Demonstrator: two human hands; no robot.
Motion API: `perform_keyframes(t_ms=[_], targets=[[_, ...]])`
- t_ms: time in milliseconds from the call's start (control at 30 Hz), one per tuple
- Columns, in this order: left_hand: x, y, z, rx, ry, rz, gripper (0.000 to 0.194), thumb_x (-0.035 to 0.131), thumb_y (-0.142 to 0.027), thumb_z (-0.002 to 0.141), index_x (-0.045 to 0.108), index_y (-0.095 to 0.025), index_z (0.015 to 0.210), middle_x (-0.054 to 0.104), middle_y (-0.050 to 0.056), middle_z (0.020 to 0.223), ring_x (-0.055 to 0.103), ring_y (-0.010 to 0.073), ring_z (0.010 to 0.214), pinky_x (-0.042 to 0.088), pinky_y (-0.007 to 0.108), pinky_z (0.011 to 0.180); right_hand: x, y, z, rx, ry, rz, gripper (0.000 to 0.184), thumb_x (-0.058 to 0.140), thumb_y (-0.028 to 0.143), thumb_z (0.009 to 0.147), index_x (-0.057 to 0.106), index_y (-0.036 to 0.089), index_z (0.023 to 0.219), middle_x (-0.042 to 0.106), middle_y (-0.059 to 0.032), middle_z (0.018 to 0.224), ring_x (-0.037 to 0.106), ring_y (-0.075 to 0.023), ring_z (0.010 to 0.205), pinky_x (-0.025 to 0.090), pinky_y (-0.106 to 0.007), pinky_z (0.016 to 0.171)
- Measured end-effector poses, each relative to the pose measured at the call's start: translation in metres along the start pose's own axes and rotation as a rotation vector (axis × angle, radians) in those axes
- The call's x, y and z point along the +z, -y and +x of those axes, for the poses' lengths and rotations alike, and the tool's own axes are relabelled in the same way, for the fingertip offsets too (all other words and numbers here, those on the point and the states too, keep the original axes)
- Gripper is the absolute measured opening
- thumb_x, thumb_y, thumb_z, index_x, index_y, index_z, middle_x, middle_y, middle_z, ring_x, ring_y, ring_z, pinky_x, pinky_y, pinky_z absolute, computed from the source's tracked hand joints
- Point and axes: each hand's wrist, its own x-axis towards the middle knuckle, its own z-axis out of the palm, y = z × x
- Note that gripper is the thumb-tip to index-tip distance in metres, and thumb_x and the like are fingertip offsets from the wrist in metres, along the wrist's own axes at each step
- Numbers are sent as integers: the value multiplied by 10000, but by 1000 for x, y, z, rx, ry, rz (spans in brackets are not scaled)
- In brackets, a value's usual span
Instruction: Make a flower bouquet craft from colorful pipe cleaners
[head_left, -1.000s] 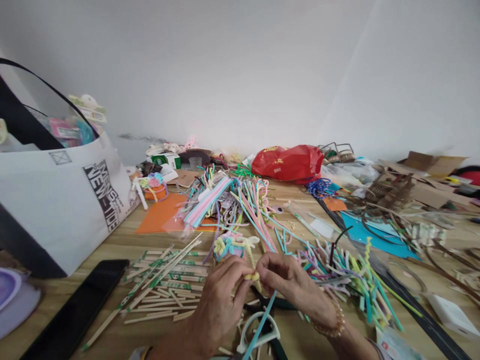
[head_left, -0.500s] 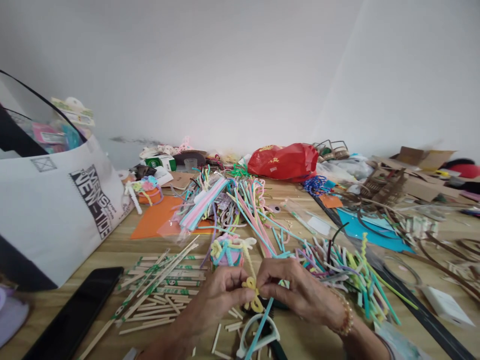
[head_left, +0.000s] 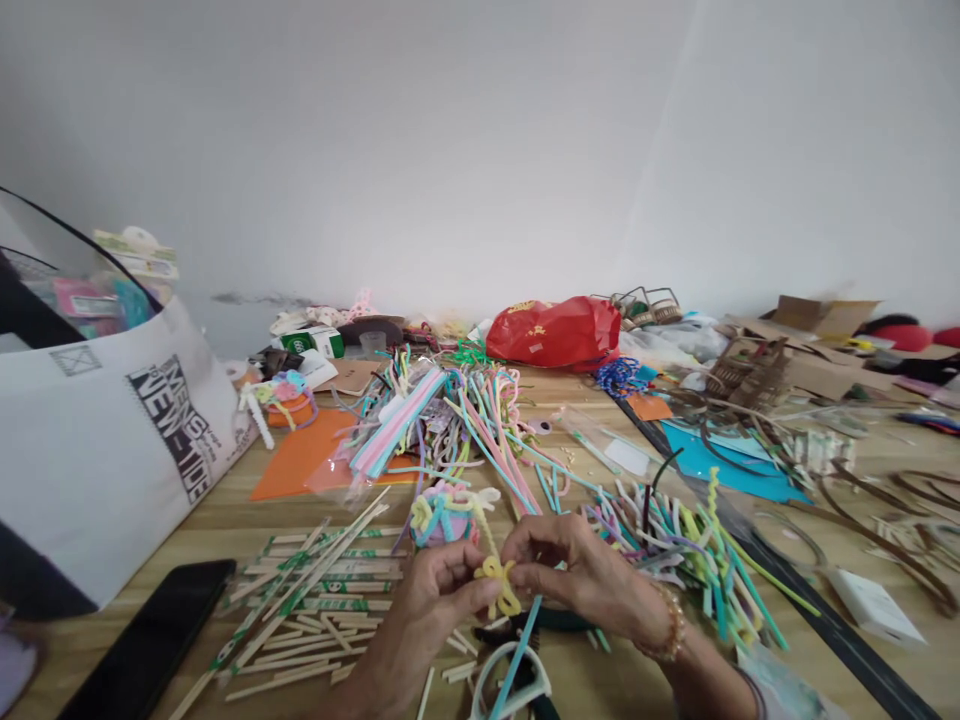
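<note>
The yellow pipe cleaner [head_left: 495, 585] sat low in the middle of the picture, bent into small loops, and both hands held it tight. The left hand [head_left: 439, 600] and the right hand [head_left: 577, 580] pinched it between their fingers and thumbs, so the grip was narrow and close. A thin yellow end seemed to run up to a fuzzy ball of colored pipe cleaners [head_left: 446, 520], which lay on the table just above the hands. If that end was joined to the ball, a hard pull could drag the ball or bend it out of shape. The loops could also spring open if the fingers let go too soon, and a sharp wire tip could poke a finger. Right under the hands lay black scissors [head_left: 544, 620] and a white plastic ring [head_left: 510, 680], with a blue pipe cleaner [head_left: 517, 640] sticking up beside them. A hand that moved down could bump these, and the open scissors could nick skin. The right wrist had a bead bracelet [head_left: 667, 625], which could catch on a wire end. A big pile of pipe cleaners [head_left: 675, 550] lay to the right, wooden sticks [head_left: 315, 590] lay to the left, and a black phone [head_left: 150, 640] sat at the lower left.
</note>
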Motion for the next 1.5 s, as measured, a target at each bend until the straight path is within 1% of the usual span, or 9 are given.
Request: perform_keyframes(t_ms=[167, 400, 500, 633, 733, 900, 1033, 1300, 1500], targets=[[-1, -3, -1, -8, 17, 89, 255, 732, -364, 698, 625, -134, 673, 579, -12, 598, 495, 112, 574, 362, 216, 573, 2, 3, 0, -12, -12, -2, 96, 623, 232, 842, 655, 145, 815, 600, 10, 696, 521, -112, 641, 399, -205, 584], [-5, -3, -3, 19, 90, 375, 168, 622, -295, 702, 560, -152, 637, 485, -28, 589, 438, 125, 587, 309, 242, 553, 12, 6, -4, -99, -4, -348, 113, 565, 140, 848, 629, 172, 761, 637, 9, 738, 560, -115, 672, 409, -209, 630], [-6, 0, -3, 56, 77, 502, 137, 569, -262, 725, 544, -157, 640, 474, -24, 602, 444, 138, 611, 310, 254, 569, 22, 0, -4, -125, -75, -445, 136, 548, 94, 832, 579, 177, 728, 602, 19, 702, 536, -112, 642, 391, -210, 611], [-8, 3, -2, 101, 13, 583, 116, 553, -231, 744, 541, -160, 653, 468, -31, 606, 442, 134, 609, 318, 252, 577, 28, -4, -4, -152, -152, -472, 79, 559, 119, 855, 574, 190, 885, 597, 9, 772, 543, -131, 706, 399, -225, 655], [-12, 5, 1, 88, 15, 492, 105, 592, -223, 730, 573, -149, 657, 467, -35, 599, 436, 123, 595, 314, 239, 558, 26, -2, -5, -184, -110, -425, 77, 535, 157, 900, 582, 203, 940, 614, 1, 852, 556, -135, 765, 405, -229, 700], [-16, 1, 3, 30, 111, 85, 201, 738, -264, 669, 679, -144, 819, 621, 8, 747, 545, 144, 694, 400, 237, 641, 20, -3, -3, -83, -179, -235, 150, 508, 260, 938, 590, 187, 835, 587, 16, 733, 531, -120, 668, 397, -217, 613], [-12, -1, 0, -20, -2, -101, 324, 809, -250, 593, 712, -170, 891, 696, 57, 919, 605, 208, 863, 450, 286, 773, 19, -6, -2, -72, -212, -113, 196, 514, 328, 939, 588, 177, 839, 579, 10, 732, 519, -118, 655, 400, -213, 587], [-4, 8, 1, 49, -133, -76, 239, 792, -324, 606, 696, -157, 748, 660, 25, 735, 569, 172, 726, 426, 274, 707, 25, -3, -2, -143, -260, -239, 158, 530, 279, 928, 598, 183, 821, 608, 6, 766, 548, -121, 697, 410, -214, 637], [-4, 7, 3, 112, -201, 55, 190, 757, -309, 627, 656, -156, 676, 601, -10, 652, 520, 140, 642, 394, 244, 632, 25, -3, -3, -115, -252, -290, 159, 532, 270, 924, 616, 184, 821, 623, 8, 761, 554, -122, 696, 410, -217, 636]])
